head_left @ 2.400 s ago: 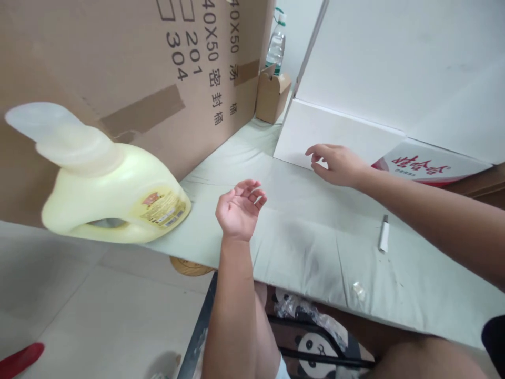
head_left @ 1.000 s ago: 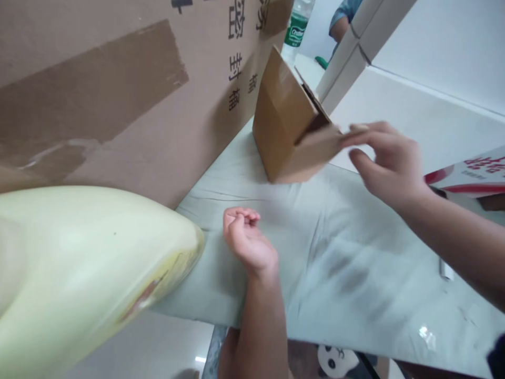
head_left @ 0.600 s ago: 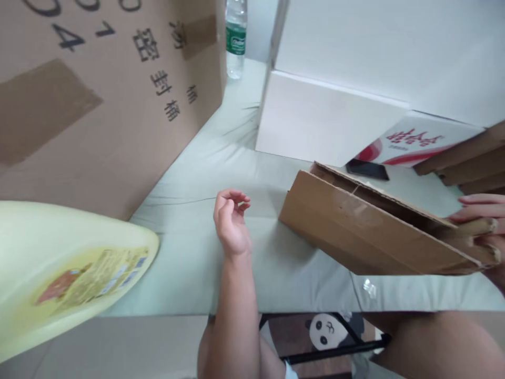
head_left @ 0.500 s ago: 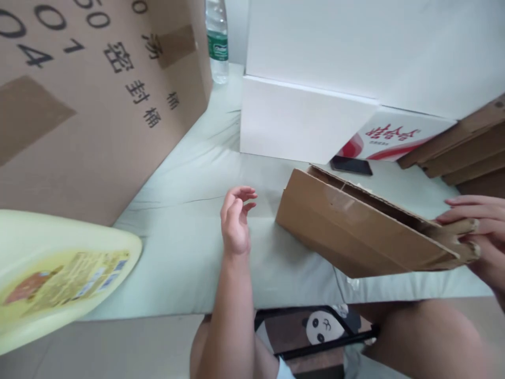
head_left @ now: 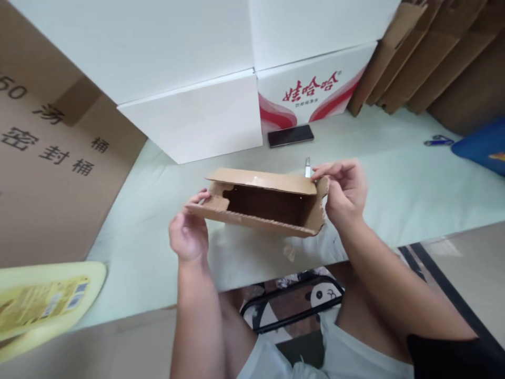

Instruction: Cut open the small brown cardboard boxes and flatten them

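A small brown cardboard box (head_left: 260,181) is held above the pale green table cover (head_left: 394,184), its open end facing me and the dark inside showing. My left hand (head_left: 188,234) grips the left flap from below, fingers curled on the cardboard. My right hand (head_left: 344,190) pinches the right end flap between thumb and fingers. Both hands are closed on the box.
A large brown carton (head_left: 47,173) with black print stands at left. White boxes (head_left: 193,113), one with red print (head_left: 311,92), stand behind. A black phone (head_left: 291,135) and a small pen-like item (head_left: 307,167) lie beyond the box. A yellow detergent bottle (head_left: 43,305) lies lower left; folded cardboard (head_left: 426,58) leans at right.
My right hand fetched the small box from the far corner and brought it in front of me. My left hand, resting curled on the table before, has taken the box's left flap.
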Tool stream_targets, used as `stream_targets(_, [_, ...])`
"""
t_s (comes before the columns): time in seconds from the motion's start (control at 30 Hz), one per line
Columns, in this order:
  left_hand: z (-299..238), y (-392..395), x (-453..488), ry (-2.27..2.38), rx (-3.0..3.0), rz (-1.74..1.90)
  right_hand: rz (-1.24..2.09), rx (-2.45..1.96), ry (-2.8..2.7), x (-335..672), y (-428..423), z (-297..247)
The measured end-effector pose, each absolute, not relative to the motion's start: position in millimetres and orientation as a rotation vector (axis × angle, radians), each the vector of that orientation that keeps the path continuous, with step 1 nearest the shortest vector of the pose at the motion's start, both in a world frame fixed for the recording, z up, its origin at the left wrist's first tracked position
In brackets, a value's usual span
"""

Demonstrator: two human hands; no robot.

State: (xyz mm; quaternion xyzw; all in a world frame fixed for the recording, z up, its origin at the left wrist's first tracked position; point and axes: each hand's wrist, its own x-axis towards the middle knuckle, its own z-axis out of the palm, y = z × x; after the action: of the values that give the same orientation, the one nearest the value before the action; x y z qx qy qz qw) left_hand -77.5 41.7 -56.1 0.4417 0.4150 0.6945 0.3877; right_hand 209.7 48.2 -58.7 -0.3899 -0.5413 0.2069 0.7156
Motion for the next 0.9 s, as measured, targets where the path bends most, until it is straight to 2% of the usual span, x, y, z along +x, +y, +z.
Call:
stream_targets(0.13, [-50.7,26.7,-74.6,1.143,1.281,1.686,0.639,-0.878,-1.172,216.9,38.5,-69.0])
stream_targets(0.33, [-37.8,10.8,-79.0,1.071,1.677,1.528,0.721,-0.827,-1.221,219.9,32.8,-68.5])
stream_targets(0.5, [-35.3,7.8,-80.1,1.084,1.548,1.364,0.763,-0.848,-1.294,217.6,26.5,-76.1])
stream_targets(0.73, [-37.9,20.6,-76.1,0.962,1.463,1.316,0.700,-0.928,-1.401,215.4,27.2,-85.8])
stream_targets(0.9, [-40.0,19.4,-68.5,1.019,1.481,1.383,0.790,-0.981,-1.391,214.2,30.1,-84.8])
